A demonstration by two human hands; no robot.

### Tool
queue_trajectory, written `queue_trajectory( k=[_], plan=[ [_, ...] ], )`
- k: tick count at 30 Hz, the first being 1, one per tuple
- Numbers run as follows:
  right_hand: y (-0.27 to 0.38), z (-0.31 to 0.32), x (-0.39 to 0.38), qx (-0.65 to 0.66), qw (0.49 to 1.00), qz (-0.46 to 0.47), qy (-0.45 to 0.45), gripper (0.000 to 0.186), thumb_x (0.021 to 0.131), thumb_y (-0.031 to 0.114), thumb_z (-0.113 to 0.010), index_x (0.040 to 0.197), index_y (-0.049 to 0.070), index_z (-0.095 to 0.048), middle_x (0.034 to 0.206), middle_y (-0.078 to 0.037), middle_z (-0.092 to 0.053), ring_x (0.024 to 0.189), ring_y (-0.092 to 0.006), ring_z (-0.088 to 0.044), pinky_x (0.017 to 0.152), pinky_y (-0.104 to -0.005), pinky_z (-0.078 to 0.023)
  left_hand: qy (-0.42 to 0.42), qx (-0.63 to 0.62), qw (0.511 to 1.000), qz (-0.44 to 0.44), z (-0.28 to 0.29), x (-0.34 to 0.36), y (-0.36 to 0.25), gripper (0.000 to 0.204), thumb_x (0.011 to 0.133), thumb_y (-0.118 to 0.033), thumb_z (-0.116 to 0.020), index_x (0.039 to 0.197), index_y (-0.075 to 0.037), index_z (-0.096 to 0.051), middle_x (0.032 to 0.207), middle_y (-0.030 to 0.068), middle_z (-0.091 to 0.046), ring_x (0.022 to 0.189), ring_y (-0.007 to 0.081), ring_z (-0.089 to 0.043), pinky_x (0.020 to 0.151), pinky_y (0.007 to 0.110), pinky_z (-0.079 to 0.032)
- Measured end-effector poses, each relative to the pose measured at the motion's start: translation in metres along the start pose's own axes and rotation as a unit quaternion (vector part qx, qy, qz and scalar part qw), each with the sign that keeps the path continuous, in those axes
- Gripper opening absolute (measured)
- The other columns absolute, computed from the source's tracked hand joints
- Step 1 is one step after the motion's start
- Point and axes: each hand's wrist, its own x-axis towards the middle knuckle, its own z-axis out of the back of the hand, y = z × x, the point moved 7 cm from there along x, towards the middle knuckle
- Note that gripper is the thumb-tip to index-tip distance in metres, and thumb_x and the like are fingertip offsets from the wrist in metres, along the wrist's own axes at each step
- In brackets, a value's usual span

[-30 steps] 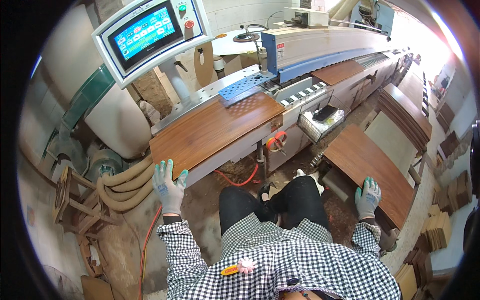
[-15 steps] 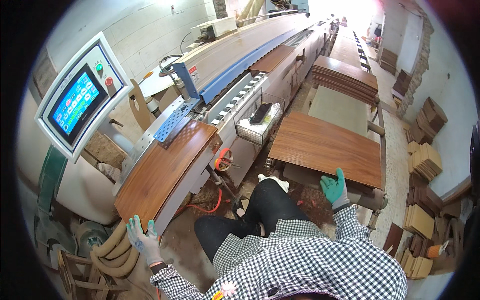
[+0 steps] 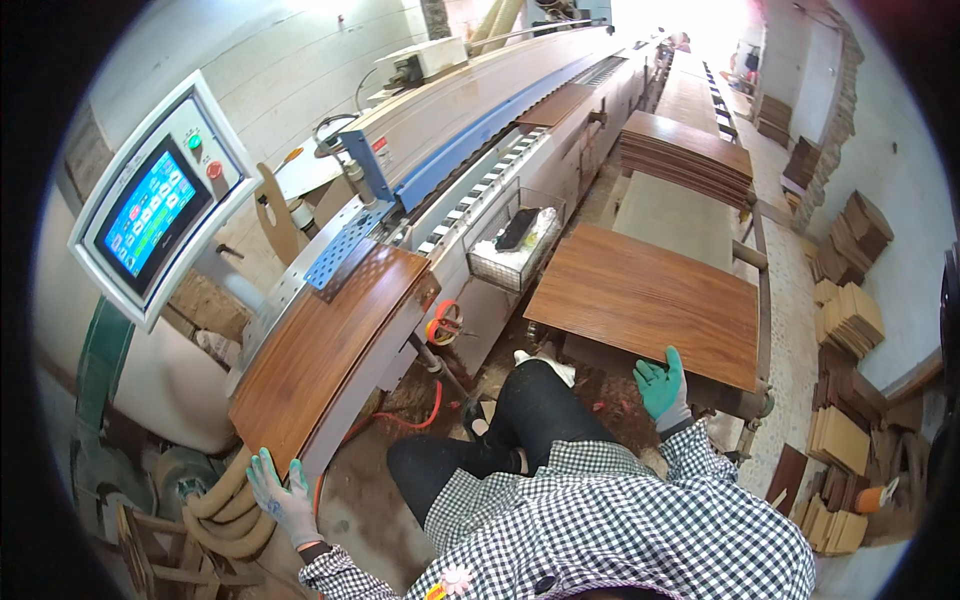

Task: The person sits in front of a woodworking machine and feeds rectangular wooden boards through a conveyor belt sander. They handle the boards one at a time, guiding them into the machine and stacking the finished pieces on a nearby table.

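A brown wood-grain board (image 3: 330, 350) lies on the infeed table of a long edge-working machine at my left. My left hand (image 3: 283, 492), in a grey glove with green fingertips, is at that board's near end, fingers spread. Another wood-grain board (image 3: 650, 300) rests on the roller stand at my right, slightly askew. Just in front of its near edge is my right hand (image 3: 663, 390), gloved alike, palm up with fingers stretched out and nothing in it. Farther along the machine, one more brown board (image 3: 556, 106) lies on the slatted conveyor track.
A control panel (image 3: 155, 205) with a lit screen stands far left. A wire basket (image 3: 512, 245) and orange-handled scissors (image 3: 444, 325) hang on the machine's side. Stacked boards (image 3: 685, 160) stand beyond the right board. Offcuts (image 3: 840, 440) lean along the right wall. A red hose (image 3: 415, 424) crosses the floor.
The board on the roller stand has shifted a little left. The board on the machine's track has moved farther away. Both hands have moved slightly and stay open.
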Motion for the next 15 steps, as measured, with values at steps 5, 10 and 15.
queue_trajectory(
  k=[5, 10, 15],
  plan=[
    [-0.005, 0.009, 0.004, -0.001, 1.000, -0.005, 0.015, 0.038, 0.092, 0.044, -0.068, 0.121, 0.020, -0.061, 0.110, -0.014, -0.065, 0.105, -0.0303, -0.062, 0.100, -0.0472, -0.048, -0.005, -0.123, 0.992, 0.023, 0.009, -0.018, 0.011, 0.058, 0.096, -0.030, -0.065, 0.146, -0.009, -0.047, 0.149, 0.0172, -0.048, 0.140, 0.0396, -0.038, 0.114, 0.050, -0.030],
    [-0.006, 0.012, 0.012, 0.004, 0.998, -0.041, 0.039, 0.041, 0.095, 0.047, -0.064, 0.126, 0.020, -0.062, 0.120, -0.014, -0.066, 0.107, -0.0288, -0.062, 0.101, -0.0456, -0.048, -0.020, -0.131, 0.991, 0.016, 0.002, -0.018, 0.014, 0.057, 0.095, -0.026, -0.065, 0.146, -0.008, -0.047, 0.149, 0.0170, -0.047, 0.141, 0.0379, -0.039, 0.116, 0.048, -0.030],
    [0.003, 0.006, 0.006, -0.006, 0.999, -0.012, 0.049, 0.037, 0.093, 0.045, -0.067, 0.117, 0.017, -0.064, 0.109, -0.011, -0.069, 0.101, -0.0256, -0.065, 0.096, -0.0449, -0.051, -0.017, -0.168, 0.984, 0.048, -0.006, -0.020, 0.025, 0.061, 0.093, -0.026, -0.069, 0.147, -0.010, -0.046, 0.150, 0.0160, -0.047, 0.142, 0.0368, -0.037, 0.117, 0.047, -0.029]
  ],
)
